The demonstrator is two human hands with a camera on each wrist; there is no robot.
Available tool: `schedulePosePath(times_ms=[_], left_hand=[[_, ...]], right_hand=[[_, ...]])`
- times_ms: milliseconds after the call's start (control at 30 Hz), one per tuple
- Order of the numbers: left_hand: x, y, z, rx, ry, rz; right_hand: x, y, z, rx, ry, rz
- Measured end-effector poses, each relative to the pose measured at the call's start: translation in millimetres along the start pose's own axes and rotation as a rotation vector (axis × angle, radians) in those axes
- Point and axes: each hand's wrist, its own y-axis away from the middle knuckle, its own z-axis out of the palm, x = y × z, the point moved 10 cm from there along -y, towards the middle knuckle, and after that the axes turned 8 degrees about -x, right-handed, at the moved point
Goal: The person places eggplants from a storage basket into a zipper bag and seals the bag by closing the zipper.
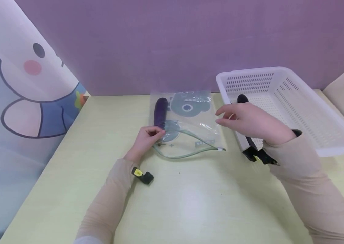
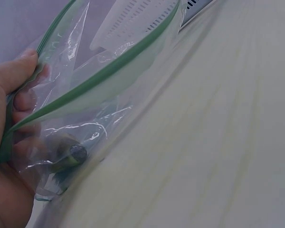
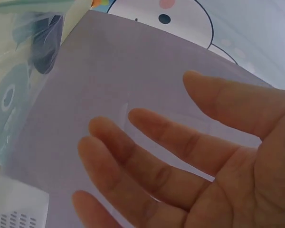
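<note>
Bag (image 1: 194,123): clear plastic film, we see it glossy and crinkled
Seal strip (image 2: 133,53): green plastic, smooth
Eggplant (image 1: 160,113): smooth skin (its shine hard for us to judge through film)
Basket (image 1: 312,108): white plastic, smooth between its slots
Table (image 1: 190,196): smooth, faintly glossy; we note a wood-like grain
Sleeves (image 1: 107,200): matt cloth
Backdrop (image 1: 190,44): matt; cloth or paper, we cannot tell
</note>
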Motion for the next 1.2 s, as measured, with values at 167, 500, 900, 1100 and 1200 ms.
schedulePosePath(times_ms=[167, 500, 900, 1100, 1200], left_hand=[[-0.3, 0.5, -0.7, 0.004, 0.001, -0.003], [-0.6, 2.5, -2.3, 0.004, -0.001, -0.005], [-1.8, 2.5, -2.1, 0.006, 0.005, -0.002], [-1.2, 1.9, 0.0, -0.001, 0.005, -0.016], [-0.2, 1.2, 0.1, -0.002, -0.006, -0.017]], right_hand=[[10, -1.0, -8, 0.011, -0.005, 0.029], [33, -8.5, -15, -0.001, 0.016, 0.041], [87, -28.0, -13, -0.089, -0.205, 0.121], [103, -32.9, -11, -0.102, -0.285, 0.143], [114, -34.2, -10, -0.102, -0.326, 0.151]])
